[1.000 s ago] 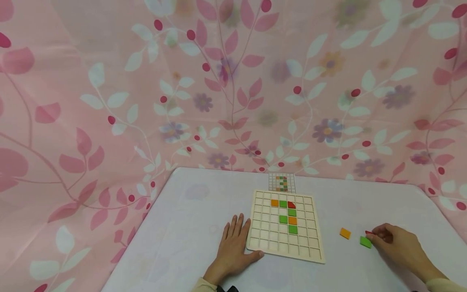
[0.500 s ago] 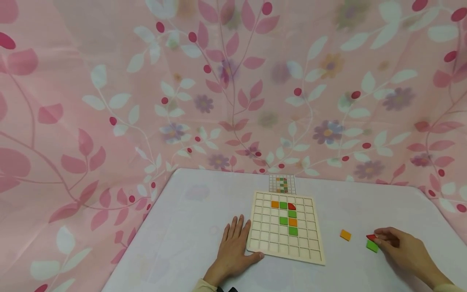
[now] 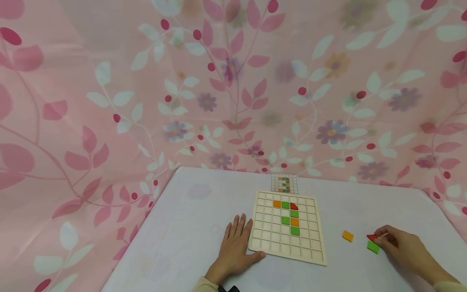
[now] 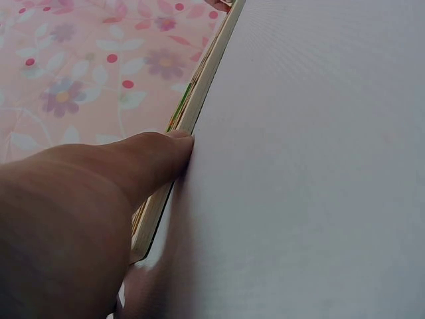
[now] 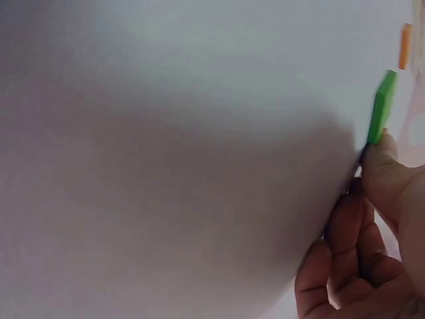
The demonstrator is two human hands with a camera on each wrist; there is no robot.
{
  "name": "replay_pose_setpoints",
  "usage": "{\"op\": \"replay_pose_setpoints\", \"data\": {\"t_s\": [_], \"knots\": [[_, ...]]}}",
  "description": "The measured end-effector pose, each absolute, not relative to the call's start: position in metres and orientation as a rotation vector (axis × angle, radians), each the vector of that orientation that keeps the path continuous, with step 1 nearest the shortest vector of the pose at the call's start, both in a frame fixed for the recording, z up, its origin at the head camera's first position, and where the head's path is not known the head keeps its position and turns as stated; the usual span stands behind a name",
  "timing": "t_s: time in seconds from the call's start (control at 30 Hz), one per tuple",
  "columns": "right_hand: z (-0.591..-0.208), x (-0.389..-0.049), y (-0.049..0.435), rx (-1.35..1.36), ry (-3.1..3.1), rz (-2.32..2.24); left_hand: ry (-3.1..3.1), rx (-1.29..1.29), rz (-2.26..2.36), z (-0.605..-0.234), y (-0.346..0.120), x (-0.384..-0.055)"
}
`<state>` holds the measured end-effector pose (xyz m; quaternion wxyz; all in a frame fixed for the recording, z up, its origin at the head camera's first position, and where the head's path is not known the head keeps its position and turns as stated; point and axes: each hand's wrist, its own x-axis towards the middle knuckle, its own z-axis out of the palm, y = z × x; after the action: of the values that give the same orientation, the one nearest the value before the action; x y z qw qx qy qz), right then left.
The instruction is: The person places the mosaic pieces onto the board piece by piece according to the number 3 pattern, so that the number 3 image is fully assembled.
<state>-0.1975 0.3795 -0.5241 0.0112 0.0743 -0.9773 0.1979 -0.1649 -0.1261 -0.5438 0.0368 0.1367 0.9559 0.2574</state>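
Note:
In the head view my left hand [image 3: 235, 249] lies flat with straight fingers along the left side of a wooden grid board [image 3: 270, 239]. The left wrist view shows its thumb [image 4: 163, 156] against the board's near edge. Right of the board, my right hand [image 3: 403, 247] pinches a small red tile [image 3: 371, 237] between thumb and fingertips. Close below that tile is a green square tile [image 3: 373, 247], which also shows by the thumb in the right wrist view. To their left an orange square tile [image 3: 348, 236] lies on the table.
Several green and orange squares, plus a red rounded tile [image 3: 294, 206], sit in the board's cells. Behind the board is a card [image 3: 275, 184] printted with a grid of coloured squares. A pink floral curtain [image 3: 233, 89] hangs behind the white table [image 3: 189, 219].
The green tile has shifted a little to the right, away from the orange one. More of the red tile now shows in my right hand's fingertips. My left hand stays in place.

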Motion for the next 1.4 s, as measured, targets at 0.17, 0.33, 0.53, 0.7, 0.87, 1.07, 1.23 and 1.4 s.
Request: {"op": "replay_pose_setpoints", "data": {"t_s": [0.17, 0.33, 0.53, 0.7, 0.87, 1.07, 1.23, 1.4], "knots": [[-0.53, -0.197, 0.379, 0.304, -3.008, 0.584, 2.958, 0.447, 0.816, -0.547, -0.126, -0.164], [-0.533, -0.194, 0.376, 0.33, -2.926, 0.61, 2.956, 0.434, 0.804, -0.549, -0.126, -0.165], [-0.533, -0.19, 0.369, 0.395, -2.858, 0.588, 2.952, 0.43, 0.793, -0.55, -0.126, -0.166], [-0.525, -0.189, 0.353, 0.418, -2.881, 0.536, 2.955, 0.425, 0.776, -0.549, -0.126, -0.165], [-0.522, -0.189, 0.335, 0.53, -2.765, 0.454, 2.952, 0.416, 0.785, -0.548, -0.126, -0.165], [-0.521, -0.189, 0.314, 0.631, -2.671, 0.421, 2.942, 0.409, 0.79, -0.549, -0.126, -0.165], [-0.519, -0.19, 0.299, 0.671, -2.651, 0.41, 2.944, 0.41, 0.797, -0.549, -0.125, -0.165], [-0.514, -0.19, 0.282, 0.671, -2.696, 0.419, 2.953, 0.417, 0.775, -0.55, -0.125, -0.167]]}}
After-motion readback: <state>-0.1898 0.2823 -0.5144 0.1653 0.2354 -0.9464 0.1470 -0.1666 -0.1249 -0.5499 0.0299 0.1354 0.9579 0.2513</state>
